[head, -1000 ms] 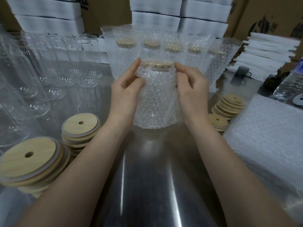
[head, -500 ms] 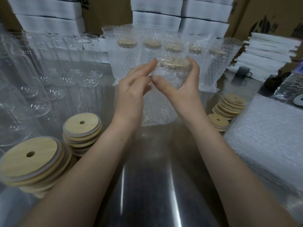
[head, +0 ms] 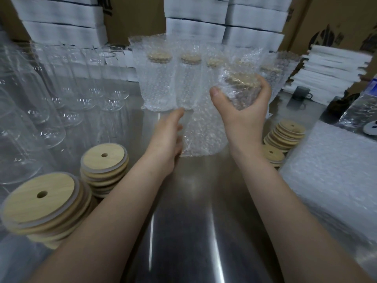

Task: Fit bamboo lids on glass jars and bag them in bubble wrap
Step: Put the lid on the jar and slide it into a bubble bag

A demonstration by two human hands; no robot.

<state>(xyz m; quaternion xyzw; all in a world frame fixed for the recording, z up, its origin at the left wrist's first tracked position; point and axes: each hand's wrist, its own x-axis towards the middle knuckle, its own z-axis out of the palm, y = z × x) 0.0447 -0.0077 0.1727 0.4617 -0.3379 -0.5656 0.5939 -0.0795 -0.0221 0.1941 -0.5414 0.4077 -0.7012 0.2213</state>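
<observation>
Risks first, nearest outward. Left of the held jar [head: 206, 135] and closest to the body: two stacks of bamboo lids [head: 40, 201], unevenly piled, right beside the left forearm. Likely to spill under a careless sweep of that arm.

Right of the held jar, equally near: a pile of flat bubble-wrap bags [head: 330, 180], no hazard.

Next, the held jar itself: tilted, lid end up and away, base end low over the steel table [head: 193, 231]; touching it or just clear, cannot tell. Gripped at the top only, by the right hand [head: 242, 113], fingers and thumb curled round the wrapped bamboo lid [head: 239, 78]. Left hand [head: 167, 139] open, fingers relaxed, just beside the wrap's lower edge; contact unclear. Slick wrap plus a one-handed hold at the lid: could slip and drop glass onto steel, or pull the lid loose.

Just behind the held jar: a row of bagged jars [head: 157, 82], packed close. Easily toppled by a hard or crooked set-down.

Containers, same order.
- Bubble-wrap bag [head: 204, 123] in hand: one glass jar, lid fitted, mouth of the wrap bunched under the right fingers.
- Left of the held jar and further back: empty glass jars [head: 67, 92], upright, lidless, nothing inside.
- Behind the held jar: one lidded jar per bag in the row, bag tops open above the lids.
- Farthest behind: white foam slabs [head: 195, 29], stacked.
</observation>
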